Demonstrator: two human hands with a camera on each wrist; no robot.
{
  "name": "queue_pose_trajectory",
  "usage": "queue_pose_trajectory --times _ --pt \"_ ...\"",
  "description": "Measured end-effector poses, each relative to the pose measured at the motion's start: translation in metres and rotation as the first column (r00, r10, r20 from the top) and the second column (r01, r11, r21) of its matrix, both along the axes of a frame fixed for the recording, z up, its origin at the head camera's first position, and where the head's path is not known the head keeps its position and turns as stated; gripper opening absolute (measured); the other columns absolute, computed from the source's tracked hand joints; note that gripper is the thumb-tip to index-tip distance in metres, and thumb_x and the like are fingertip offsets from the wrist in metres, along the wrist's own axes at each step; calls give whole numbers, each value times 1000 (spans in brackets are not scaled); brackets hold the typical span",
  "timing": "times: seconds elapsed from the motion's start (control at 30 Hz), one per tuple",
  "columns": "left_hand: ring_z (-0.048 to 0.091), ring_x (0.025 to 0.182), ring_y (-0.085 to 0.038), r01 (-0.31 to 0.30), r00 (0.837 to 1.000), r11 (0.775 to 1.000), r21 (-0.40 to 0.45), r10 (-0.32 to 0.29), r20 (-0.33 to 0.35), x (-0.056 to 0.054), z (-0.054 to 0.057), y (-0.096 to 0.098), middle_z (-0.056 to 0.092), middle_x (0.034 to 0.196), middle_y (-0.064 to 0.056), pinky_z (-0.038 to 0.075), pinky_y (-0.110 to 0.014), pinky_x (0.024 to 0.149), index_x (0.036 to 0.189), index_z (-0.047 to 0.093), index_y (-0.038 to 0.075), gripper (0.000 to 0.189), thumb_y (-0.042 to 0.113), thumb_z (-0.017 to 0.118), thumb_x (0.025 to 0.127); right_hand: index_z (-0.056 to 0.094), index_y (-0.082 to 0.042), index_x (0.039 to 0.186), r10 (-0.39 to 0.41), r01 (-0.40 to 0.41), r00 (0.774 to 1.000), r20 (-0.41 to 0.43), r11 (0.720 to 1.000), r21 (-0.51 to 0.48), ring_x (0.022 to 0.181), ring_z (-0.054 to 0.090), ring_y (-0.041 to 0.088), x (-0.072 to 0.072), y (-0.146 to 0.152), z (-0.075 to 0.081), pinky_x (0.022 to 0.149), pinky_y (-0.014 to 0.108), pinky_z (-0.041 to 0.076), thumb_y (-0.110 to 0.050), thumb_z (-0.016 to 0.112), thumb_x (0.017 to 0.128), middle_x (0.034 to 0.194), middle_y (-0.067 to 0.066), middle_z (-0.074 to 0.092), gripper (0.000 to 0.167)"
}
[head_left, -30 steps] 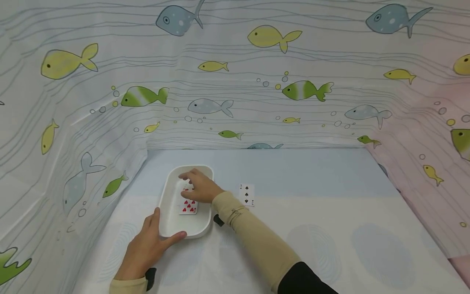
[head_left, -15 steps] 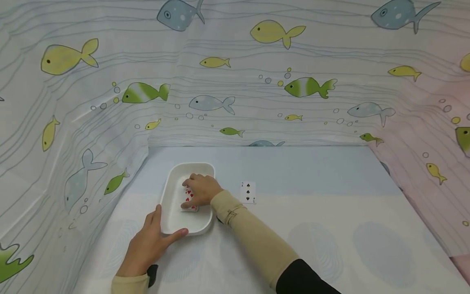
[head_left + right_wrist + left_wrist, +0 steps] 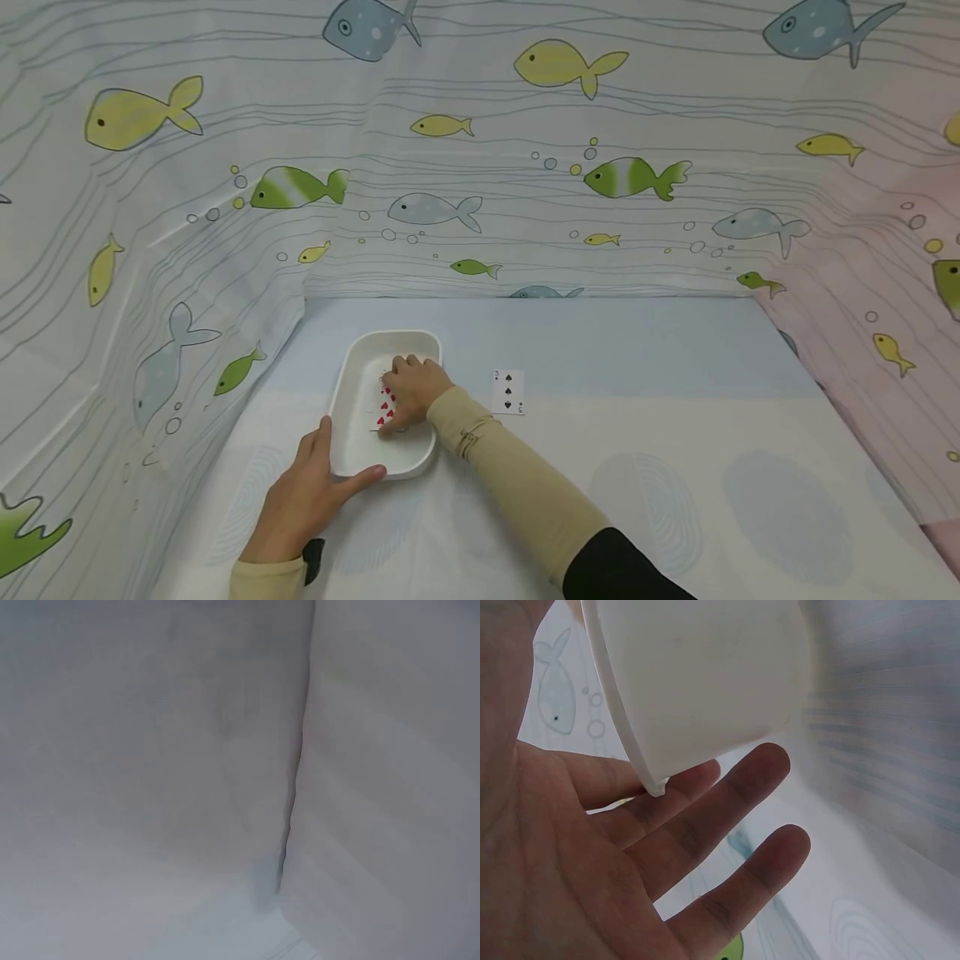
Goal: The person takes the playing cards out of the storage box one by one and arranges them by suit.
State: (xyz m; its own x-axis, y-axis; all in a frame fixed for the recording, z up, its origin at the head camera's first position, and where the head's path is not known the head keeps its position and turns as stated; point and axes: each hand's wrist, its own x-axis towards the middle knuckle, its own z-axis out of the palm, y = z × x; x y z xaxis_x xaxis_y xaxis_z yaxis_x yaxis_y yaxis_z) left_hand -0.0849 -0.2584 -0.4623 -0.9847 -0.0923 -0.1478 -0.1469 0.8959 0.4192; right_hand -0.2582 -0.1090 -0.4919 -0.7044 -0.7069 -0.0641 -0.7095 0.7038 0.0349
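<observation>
A white plastic tray (image 3: 354, 442) with rounded corners stands on the table at left of centre. Inside it lie playing cards (image 3: 386, 410) with red hearts, partly covered by my right hand (image 3: 417, 390). That hand curls over the cards, thumb at the near end and fingertips at the far end. My left hand (image 3: 294, 504) cups the tray's near left corner, its straight thumb along the front rim. In the left wrist view, its fingers reach loosely spread beside and below the tray wall. A three of spades (image 3: 508, 392) lies face up on the table, right of the tray.
A pale cloth with faint blue ovals covers the table (image 3: 645, 417). Fish-printed sheets (image 3: 525, 200) hang as walls at the back and both sides. Blurred pale surfaces fill the right wrist view, without showing the hand.
My right hand has come down onto the cards, its thumb and fingers drawing closer around their ends. The left hand stays at the tray corner. The head view has shifted slightly.
</observation>
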Motion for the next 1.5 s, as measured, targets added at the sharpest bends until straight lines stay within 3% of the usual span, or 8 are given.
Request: queue_pose_trajectory --times 0.17,0.53,1.0,1.27,1.5 --pt "53 120 -48 5 1000 1000 0 -5 -2 1 0 0 29 154 -31 47 -62 90 159 7 -7 129 80 61 81 62 -27 133 -9 8 1000 16 1000 11 111 53 14 2 0 2 86 32 48 -77 70 72 127 -3 55 80" --pt "54 118 -48 -1 1000 1000 3 1 15 1 2 0 28 154 -31 47 -61 91 159 6 -8 129 79 63 81 56 -24 142 -4 5 999 40 999 -45 108 48 12 1 2 6 87 29 48 -71 69 76 127 -2 53 82" --pt "55 118 -47 6 1000 1000 -1 -6 5 1 2 0 29 153 -31 47 -61 89 159 7 -8 129 80 61 81 51 -28 146 -7 8 1000 18 996 -89 111 48 13 -1 2 1 89 28 48 -78 68 74 130 -3 52 89" --pt "55 117 -47 7 1000 1000 -2 -7 2 0 2 1 29 152 -32 47 -61 89 159 8 -8 129 80 61 81 51 -25 145 32 -35 999 -17 977 -213 113 48 13 -2 5 0 88 26 48 -74 69 76 133 -2 51 87" --pt "55 116 -46 14 1000 1000 8 -14 -7 1 2 0 31 151 -30 47 -60 88 159 9 -8 129 82 59 81 53 -24 145 63 -74 997 -50 965 -253 113 49 13 -1 7 1 87 24 47 -70 69 77 133 -2 52 83"
